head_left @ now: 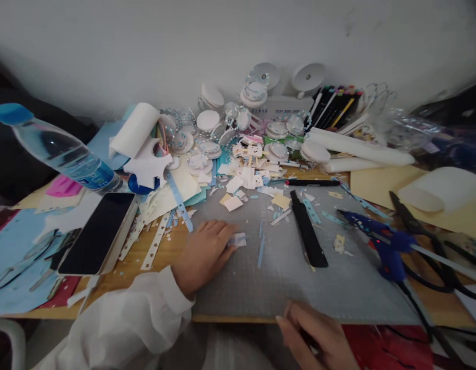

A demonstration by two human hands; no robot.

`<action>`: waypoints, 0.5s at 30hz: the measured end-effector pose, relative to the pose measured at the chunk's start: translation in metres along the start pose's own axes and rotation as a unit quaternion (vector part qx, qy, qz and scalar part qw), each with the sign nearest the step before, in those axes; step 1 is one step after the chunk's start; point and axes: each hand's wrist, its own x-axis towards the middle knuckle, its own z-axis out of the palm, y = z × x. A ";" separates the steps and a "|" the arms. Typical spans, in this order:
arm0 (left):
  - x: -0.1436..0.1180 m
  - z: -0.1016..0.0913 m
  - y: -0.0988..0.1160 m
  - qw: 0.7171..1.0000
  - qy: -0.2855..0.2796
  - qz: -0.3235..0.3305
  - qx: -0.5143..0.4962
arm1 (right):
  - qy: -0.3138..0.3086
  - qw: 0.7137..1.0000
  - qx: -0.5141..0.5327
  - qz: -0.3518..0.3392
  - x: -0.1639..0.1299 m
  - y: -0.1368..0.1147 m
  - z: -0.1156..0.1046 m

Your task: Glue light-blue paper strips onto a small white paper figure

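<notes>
My left hand [203,252] rests palm down on the left part of the grey cutting mat [238,288]. Its thumb and forefinger close on a small pale piece of paper [238,239]. At the mat's front edge is my right hand [313,334], slightly blurred, with fingers curled together; whatever they hold is hidden. Thin blue paper strips [261,246] lie just right of the left hand. A black flat-handled cutter-like tool [309,231] lies farther right, beyond the right hand.
A blue glue gun [380,241] with a red light and large black scissors [419,226] lie at right. Paper scraps [249,177] and white discs [208,121] pile up at the back. Left stand a water bottle [64,154] and a phone [99,234] on a box.
</notes>
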 end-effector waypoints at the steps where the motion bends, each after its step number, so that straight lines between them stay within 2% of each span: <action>1: 0.001 -0.003 -0.002 1.000 -0.006 0.016 -0.008 | -0.020 1.000 -0.006 0.021 -0.003 0.001 -0.002; 3: -0.002 -0.013 -0.004 0.999 0.001 0.035 -0.021 | -0.048 0.997 -0.006 0.056 -0.003 0.004 -0.005; 5: -0.008 -0.024 -0.001 0.997 0.048 0.048 -0.033 | -0.051 0.996 -0.006 0.073 0.004 0.004 -0.006; 7: -0.016 -0.033 0.011 0.989 0.121 0.077 -0.046 | -0.036 0.997 -0.017 0.067 0.015 0.002 -0.004; 9: -0.024 -0.031 0.031 0.980 0.137 0.133 -0.056 | -0.020 0.998 -0.038 0.047 0.021 -0.001 0.001; 11: -0.029 -0.014 0.057 0.984 0.091 0.141 -0.066 | -0.006 0.997 -0.070 0.039 0.015 -0.005 0.008; 13: -0.033 0.015 0.082 0.994 0.057 0.071 -0.065 | 0.018 0.990 -0.128 0.064 -0.003 -0.007 0.018; 15: -0.037 0.045 0.102 0.996 0.067 -0.010 -0.052 | 0.044 0.975 -0.199 0.087 -0.025 -0.008 0.029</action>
